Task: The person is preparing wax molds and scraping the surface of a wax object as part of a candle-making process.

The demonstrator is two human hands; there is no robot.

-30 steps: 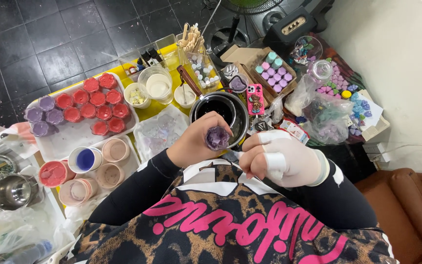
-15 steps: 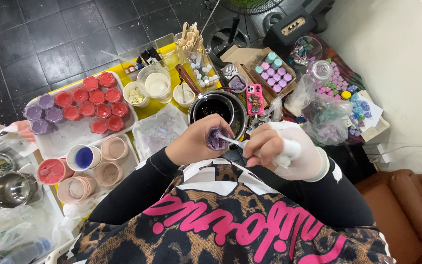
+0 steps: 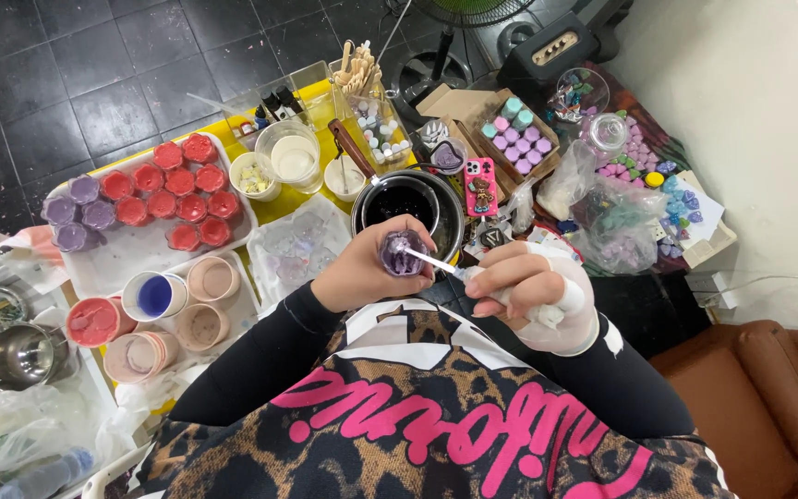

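- Since half a second ago, both hands slid a little to 9 o'clock, and the thin white tool (image 3: 436,263) now pokes deeper into the purple piece (image 3: 402,253).
- Left hand (image 3: 362,273) has its fingers wrapped tight around the purple piece, just in front of the black pot (image 3: 445,199).
- Right hand (image 3: 533,291) pinches the tool's handle, fingers closed on it.
- From the right fingers, the purple piece lies toward 10 o'clock. The tool's long line runs from 4 o'clock to 10 o'clock, tip touching the piece.
- A tray of red cups (image 3: 173,194) sits at 10 o'clock, well apart.
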